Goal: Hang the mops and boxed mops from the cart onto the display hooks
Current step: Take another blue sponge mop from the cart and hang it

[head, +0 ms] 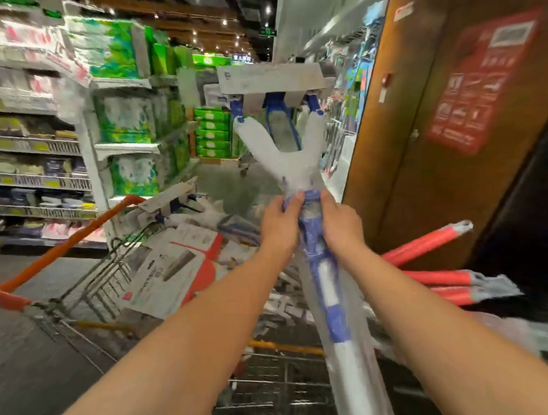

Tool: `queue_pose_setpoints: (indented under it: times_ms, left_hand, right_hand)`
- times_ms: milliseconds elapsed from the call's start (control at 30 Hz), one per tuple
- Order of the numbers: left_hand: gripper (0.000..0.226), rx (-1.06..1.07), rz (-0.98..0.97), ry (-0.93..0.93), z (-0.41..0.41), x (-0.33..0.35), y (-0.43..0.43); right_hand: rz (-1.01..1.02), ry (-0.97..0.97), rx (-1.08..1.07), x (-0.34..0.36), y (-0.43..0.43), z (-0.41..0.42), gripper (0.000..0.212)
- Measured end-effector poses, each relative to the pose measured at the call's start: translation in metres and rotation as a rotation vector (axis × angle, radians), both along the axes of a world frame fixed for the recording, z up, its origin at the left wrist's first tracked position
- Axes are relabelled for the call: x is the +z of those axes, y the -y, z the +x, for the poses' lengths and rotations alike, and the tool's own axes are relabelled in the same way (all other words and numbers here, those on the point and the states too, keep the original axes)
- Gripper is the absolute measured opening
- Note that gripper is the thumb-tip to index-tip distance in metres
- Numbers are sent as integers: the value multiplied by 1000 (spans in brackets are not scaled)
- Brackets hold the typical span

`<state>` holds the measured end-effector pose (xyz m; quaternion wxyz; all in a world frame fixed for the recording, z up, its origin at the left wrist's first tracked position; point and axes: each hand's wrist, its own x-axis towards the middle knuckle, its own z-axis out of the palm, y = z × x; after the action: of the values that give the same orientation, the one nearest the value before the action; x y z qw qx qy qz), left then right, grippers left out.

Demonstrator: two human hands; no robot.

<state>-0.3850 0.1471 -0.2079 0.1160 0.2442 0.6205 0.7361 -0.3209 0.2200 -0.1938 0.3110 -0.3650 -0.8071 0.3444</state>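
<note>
- Two hands, left hand and right hand, clasp the plastic-wrapped blue-and-white mop at center, head raised toward 12 o'clock.
- Cart at 6 to 9 o'clock carries a boxed mop; print unreadable.
- Red-handled mops at 3 o'clock.
- Red poster at 1 o'clock, text blurred.

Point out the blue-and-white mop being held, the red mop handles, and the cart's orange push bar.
blue-and-white mop (324, 283): head view, on its wrapped shaft below the hands.
red mop handles (426, 242): head view, mid-shaft of the top one.
orange push bar (69, 241): head view, mid-bar.
</note>
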Motion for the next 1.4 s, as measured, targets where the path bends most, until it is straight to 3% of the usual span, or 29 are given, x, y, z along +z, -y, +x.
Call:
queue_pose_setpoints:
  times_ms: [367, 700, 967, 1400]
  left_hand:
    - [28, -515, 23, -101, 248, 11, -88]
    - [21, -1015, 38, -200, 430, 45, -87]
    - [14, -1488, 101, -129, 521, 57, -42]
    - [19, -1907, 205, -186, 626, 57, 72]
  right_hand:
    - [41, -121, -517, 12, -47, 275, 60]
    - [158, -229, -968, 36, 0, 468, 50]
    - [270, -343, -1351, 44, 85, 544, 51]
    - [381, -367, -1762, 38, 232, 613, 51]
